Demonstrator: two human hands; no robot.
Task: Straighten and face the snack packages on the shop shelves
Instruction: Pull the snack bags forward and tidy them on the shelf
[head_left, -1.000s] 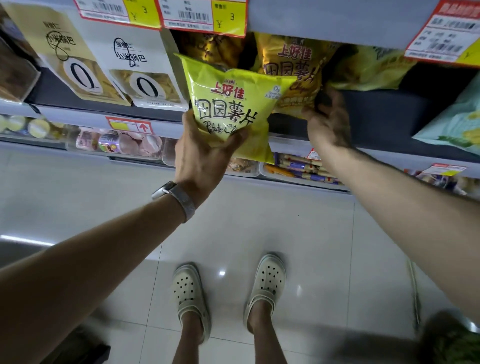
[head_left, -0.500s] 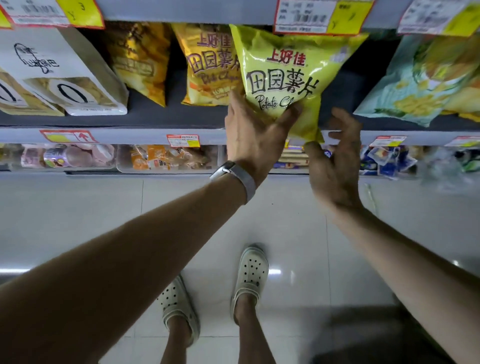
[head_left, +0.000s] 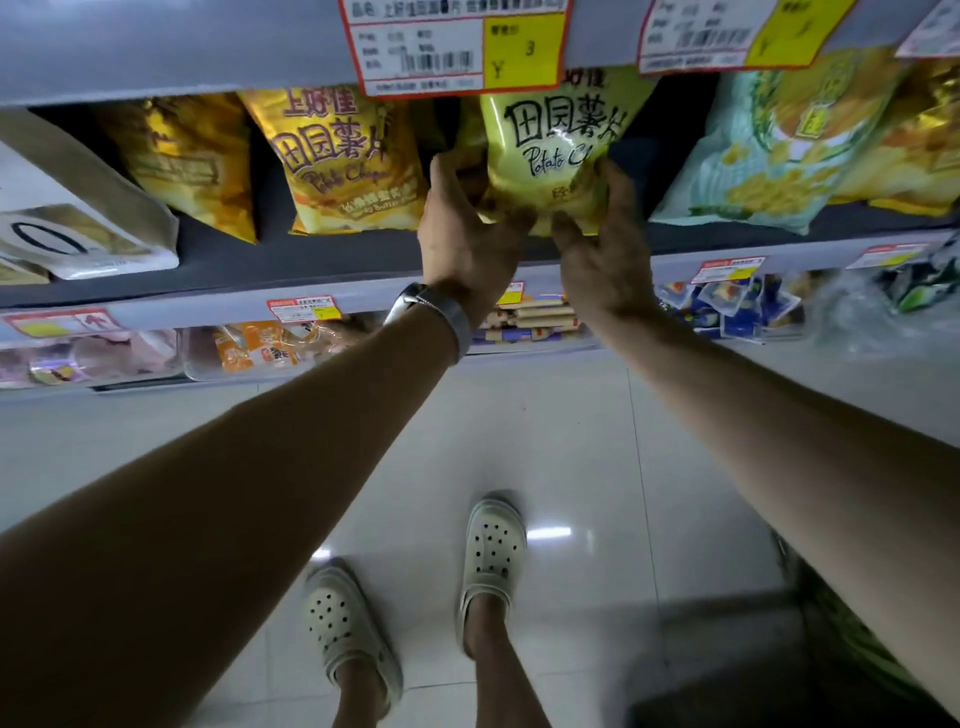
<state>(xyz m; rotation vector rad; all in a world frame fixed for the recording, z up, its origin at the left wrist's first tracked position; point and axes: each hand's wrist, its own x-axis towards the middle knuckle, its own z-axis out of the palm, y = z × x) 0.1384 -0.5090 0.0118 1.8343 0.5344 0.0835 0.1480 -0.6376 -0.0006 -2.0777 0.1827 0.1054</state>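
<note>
I hold the lime-yellow chip bag (head_left: 556, 145) by its bottom with both hands. My left hand (head_left: 467, 244) wraps the lower left corner, thumb across the front. My right hand (head_left: 602, 260) clasps the lower right corner, fingers curled up its side. The bag is upright, label facing me, over the middle of the dark shelf (head_left: 311, 260) and back from its front edge. My hands hide whether its base touches. A price tag (head_left: 457, 47) covers its top. An orange chip bag (head_left: 343, 161) stands near its left and a pale green bag (head_left: 769, 150) leans to its right. Below, clear trays line the front edge: one (head_left: 208, 371) holds orange packets (head_left: 254, 351), and long wrapped sticks (head_left: 535, 317) and blue packets (head_left: 737, 306) lie further right.
</note>
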